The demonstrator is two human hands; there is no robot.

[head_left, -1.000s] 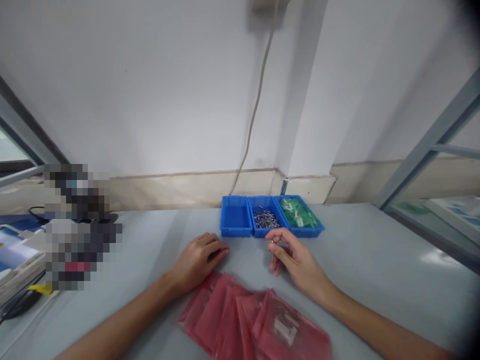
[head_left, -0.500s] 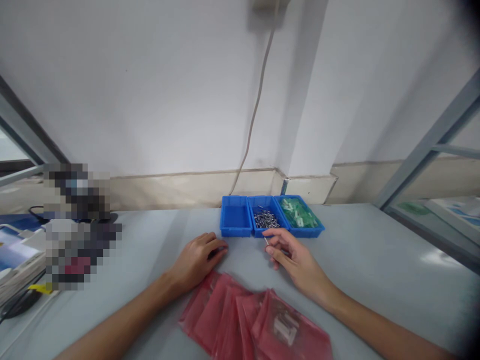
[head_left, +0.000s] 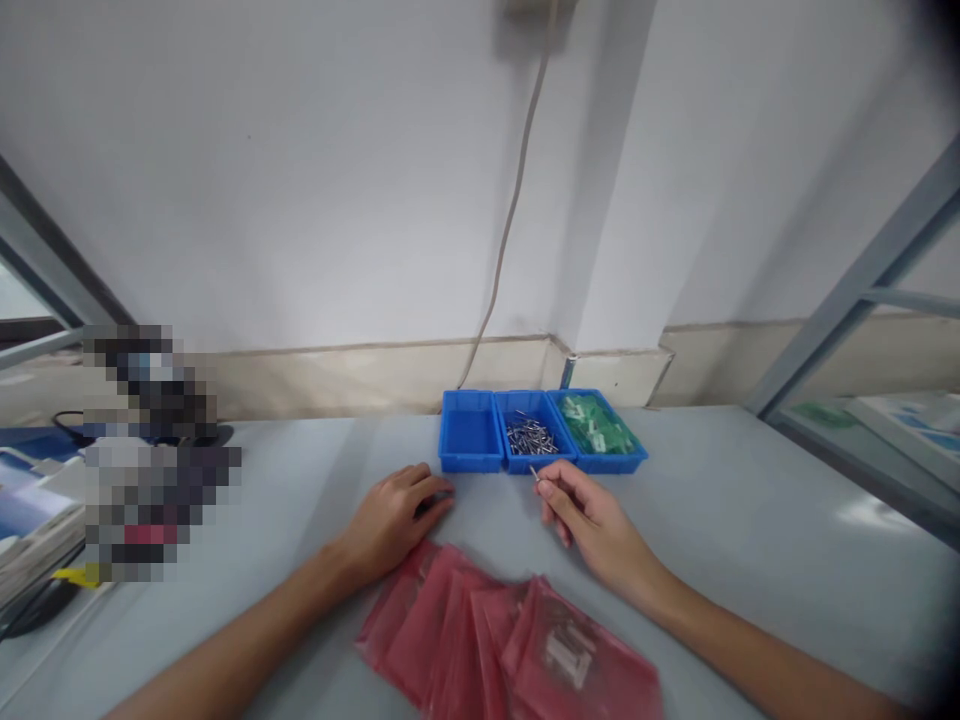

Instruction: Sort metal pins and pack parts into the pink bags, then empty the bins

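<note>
My right hand [head_left: 589, 520] pinches a thin metal pin [head_left: 533, 471] between thumb and fingertips, just in front of the blue bins; its exact kind is too small to tell. Behind it, the middle blue bin [head_left: 517, 465] holds a heap of similar shiny metal pins [head_left: 531, 437]. My left hand [head_left: 394, 515] rests on the table with loosely curved fingers, thumb apart, and nothing visible in it. Below and between my hands, several red plastic bags [head_left: 457, 640] lie fanned out, overlapping. The rightmost bag shows a pale item [head_left: 568, 655] inside.
A blue bin [head_left: 470, 462] with nothing visible inside stands on the left of the row. The right bin [head_left: 611, 464] holds green and clear packets [head_left: 598, 425]. Cables and a blurred-out area are at the far left. A cable [head_left: 512, 215] runs down the wall.
The pin in my right hand has shifted in the grip, and the index finger has drawn back and curled more. My left hand and the bags stay in place.
</note>
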